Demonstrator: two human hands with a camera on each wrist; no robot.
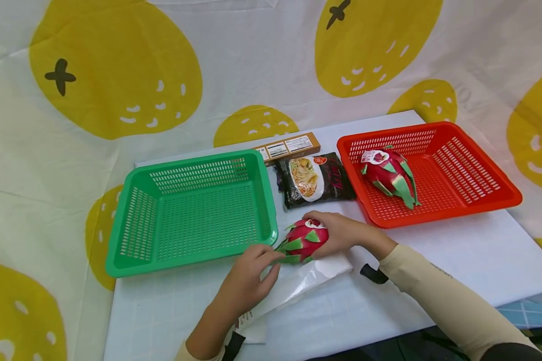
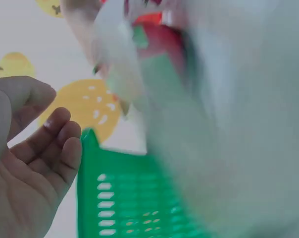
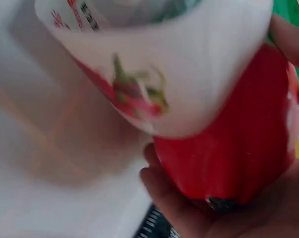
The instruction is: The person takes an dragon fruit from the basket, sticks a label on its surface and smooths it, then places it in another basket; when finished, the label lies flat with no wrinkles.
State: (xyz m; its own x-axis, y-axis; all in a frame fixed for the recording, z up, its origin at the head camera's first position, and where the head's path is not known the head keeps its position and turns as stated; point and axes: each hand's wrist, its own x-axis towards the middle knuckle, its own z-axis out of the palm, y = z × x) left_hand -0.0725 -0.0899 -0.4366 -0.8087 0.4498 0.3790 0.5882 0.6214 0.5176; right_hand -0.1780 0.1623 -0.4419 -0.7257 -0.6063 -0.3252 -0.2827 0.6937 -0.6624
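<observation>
My right hand [image 1: 339,231] grips a pink dragon fruit [image 1: 303,241] with green leaf tips around its blunt end, just in front of the green basket [image 1: 191,260]. Fingers curve under the red skin in the right wrist view. The fingertips of my left hand [image 1: 248,273] are right at the leafy end; in the left wrist view they are loosely bent, with nothing between them. Below the fruit lies a clear and white plastic bag [image 1: 293,288]. In the right wrist view the bag [image 3: 189,84], printed with a dragon fruit picture, covers part of the fruit.
A red basket [image 1: 438,215] at the right holds another dragon fruit [image 1: 390,173] with a sticker. Between the baskets lie a black noodle packet [image 1: 339,183] and a brown box [image 1: 293,146]. A patterned cloth [image 1: 262,55] hangs behind the table.
</observation>
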